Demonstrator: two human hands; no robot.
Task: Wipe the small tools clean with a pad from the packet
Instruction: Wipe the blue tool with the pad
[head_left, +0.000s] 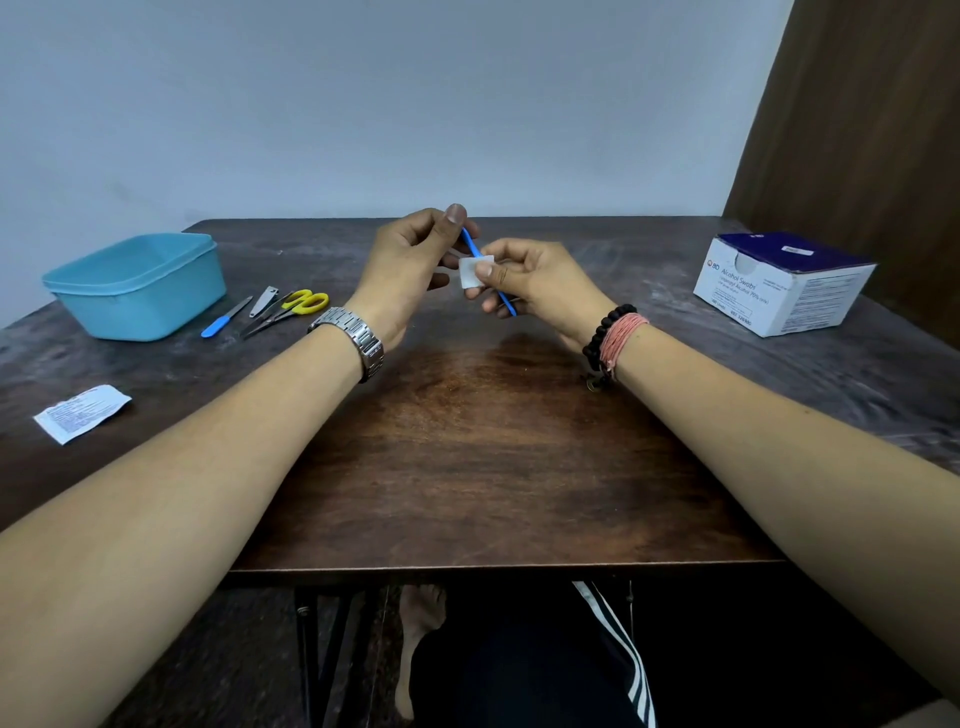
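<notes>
Above the middle of the table, my left hand (410, 270) pinches the upper end of a thin blue stick tool (470, 243). My right hand (535, 283) pinches a small white pad (471, 271) folded around the tool's middle; the tool's lower end shows below my right fingers. On the table to the left lie a blue-handled file (224, 318), a metal nail clipper (265, 300) and yellow-handled scissors (291, 307). A torn white packet (82, 413) lies near the left edge.
A light blue plastic tub (137, 286) stands at the back left, beside the loose tools. A white and blue box of alcohol swabs (784, 283) stands at the back right. The dark wooden table (478, 457) ends at a near edge above my legs.
</notes>
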